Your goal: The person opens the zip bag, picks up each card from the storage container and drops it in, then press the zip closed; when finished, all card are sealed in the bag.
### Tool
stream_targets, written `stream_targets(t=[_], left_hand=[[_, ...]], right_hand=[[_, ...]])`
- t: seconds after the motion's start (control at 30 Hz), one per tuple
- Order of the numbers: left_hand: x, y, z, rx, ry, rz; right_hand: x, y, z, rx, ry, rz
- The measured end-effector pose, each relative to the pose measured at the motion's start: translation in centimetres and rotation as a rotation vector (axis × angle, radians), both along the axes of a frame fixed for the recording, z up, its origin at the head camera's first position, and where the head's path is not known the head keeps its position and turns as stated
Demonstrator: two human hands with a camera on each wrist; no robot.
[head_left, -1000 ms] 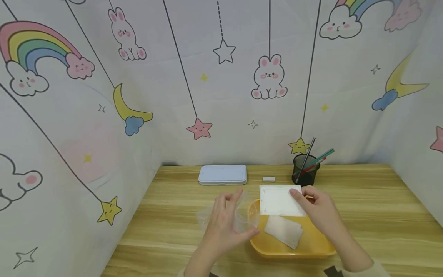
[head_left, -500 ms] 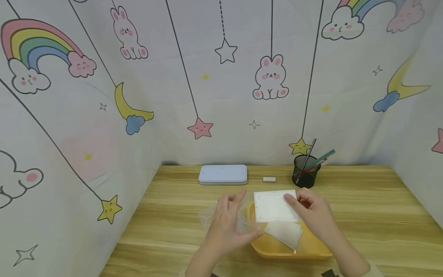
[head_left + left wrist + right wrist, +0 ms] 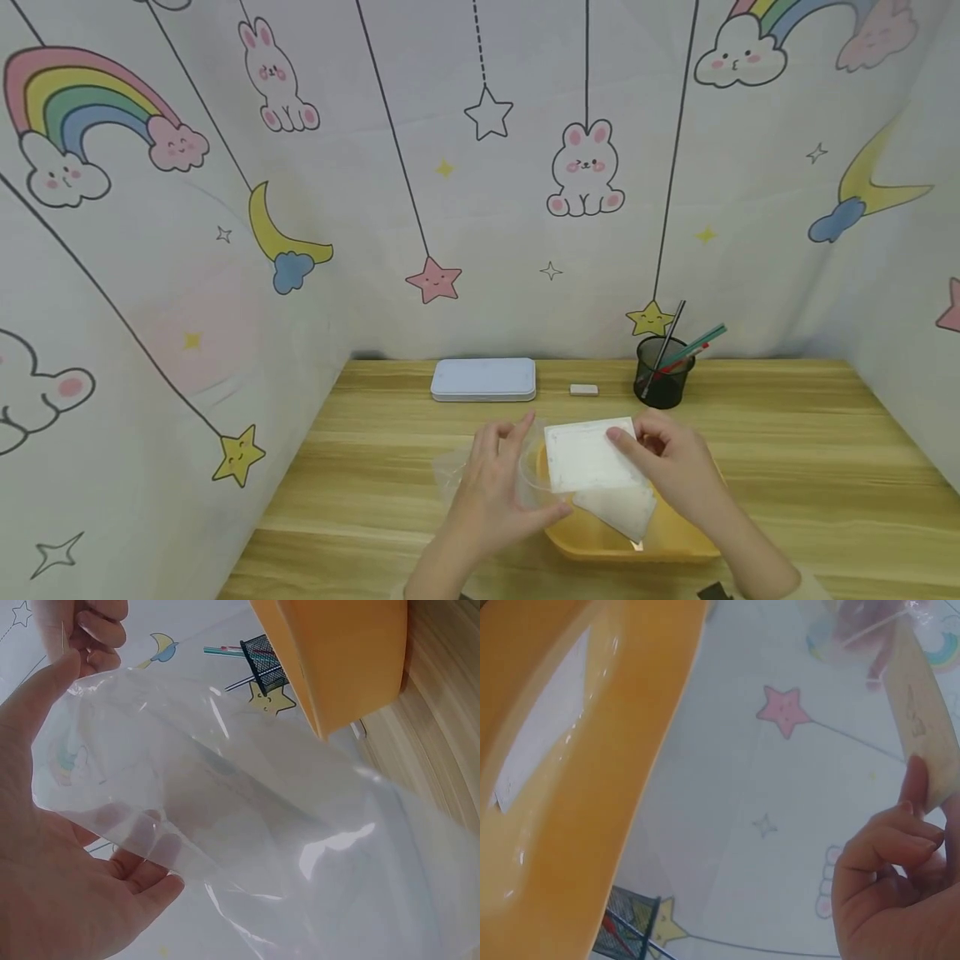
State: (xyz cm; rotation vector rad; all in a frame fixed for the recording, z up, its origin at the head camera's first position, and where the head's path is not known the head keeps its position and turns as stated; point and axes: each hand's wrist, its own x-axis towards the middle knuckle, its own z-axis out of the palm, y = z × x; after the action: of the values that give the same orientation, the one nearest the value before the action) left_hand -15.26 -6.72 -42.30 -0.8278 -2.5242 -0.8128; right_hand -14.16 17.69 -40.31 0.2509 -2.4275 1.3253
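Note:
My left hand (image 3: 491, 496) holds a clear plastic bag (image 3: 322, 817), thumb at one side of its mouth and fingers at the other, so the mouth is spread wide in the left wrist view. Between thumb and curled fingers, my right hand (image 3: 678, 467) pinches a white card (image 3: 585, 462) with a faint printed border. The card's left edge is right at the bag's mouth in the head view. Below it, several pale cards (image 3: 621, 515) lie in an orange-yellow plastic basin (image 3: 675, 543). The right wrist view shows the held card's other side (image 3: 922, 712), cream with a small drawing.
Toward the back of the wooden table (image 3: 360, 492) are a pale blue pencil case (image 3: 483, 379), a small white eraser (image 3: 583, 390) and a black mesh pen cup (image 3: 660, 379) with pencils. Behind them hangs a white curtain (image 3: 495, 217) with cartoon prints.
My right hand has brought the card left and down, toward the bag's mouth, tilting it slightly. The left hand has shifted slightly to the right with the bag.

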Motion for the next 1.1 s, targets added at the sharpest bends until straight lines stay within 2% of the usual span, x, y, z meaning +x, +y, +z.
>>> stream_targets(t=[0.3,0.5,0.7,0.9,1.1], left_hand=[[0.1,0.1,0.1,0.001,-0.021,0.005],[0.2,0.0,0.1,-0.011,-0.026,0.009],[0.1,0.2,-0.2,-0.006,0.002,-0.014],[0.2,0.5,-0.2,-0.017,0.009,-0.027],[0.2,0.6,-0.3,-0.013,0.052,-0.054]], right_hand=[[0.1,-0.6,0.0,-0.005,-0.008,0.040],[0.1,-0.7,0.0,0.010,-0.013,0.037],[0.1,-1.3,0.0,0.029,-0.017,0.038],[0.1,-2.2,-0.6,0.035,0.000,0.046],[0.0,-3.0,-1.3,0.031,-0.037,0.045]])
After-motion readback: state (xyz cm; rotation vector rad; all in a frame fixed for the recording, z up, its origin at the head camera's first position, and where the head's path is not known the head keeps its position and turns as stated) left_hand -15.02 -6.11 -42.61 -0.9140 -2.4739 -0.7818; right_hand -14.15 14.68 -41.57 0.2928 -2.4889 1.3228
